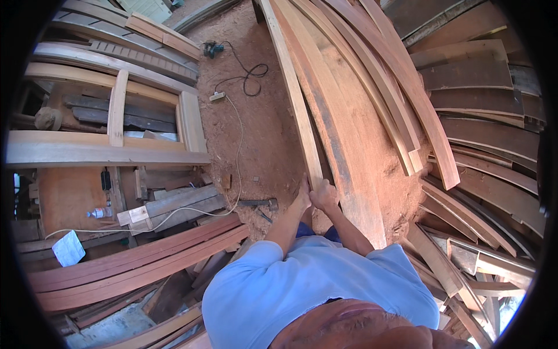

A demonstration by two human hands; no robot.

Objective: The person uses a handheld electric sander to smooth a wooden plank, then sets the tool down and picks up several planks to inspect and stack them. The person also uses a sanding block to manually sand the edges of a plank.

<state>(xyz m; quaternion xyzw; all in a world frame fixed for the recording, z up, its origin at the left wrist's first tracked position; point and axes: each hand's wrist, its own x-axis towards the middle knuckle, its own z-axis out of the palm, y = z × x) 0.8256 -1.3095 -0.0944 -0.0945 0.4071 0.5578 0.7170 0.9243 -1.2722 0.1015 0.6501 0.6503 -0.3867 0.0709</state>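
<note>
Both of my hands meet at the near end of a long, pale wooden plank (297, 110), which runs away from me toward the top of the head view. My left hand (304, 192) is closed against the left side of that end. On the other side, my right hand (324, 194) wraps round the same end with its fingers curled. Just right of the plank lies a wide board (343, 145) with a dark streak along its edge, dusted with sawdust.
More long planks (401, 87) lie to the right. Stacked dark boards (476, 104) line the right side. A wooden frame (116, 154) stands at left. A power tool (213, 49), its cord and a socket block (217, 96) lie on the dusty floor. A hammer-like tool (258, 203) rests nearer me.
</note>
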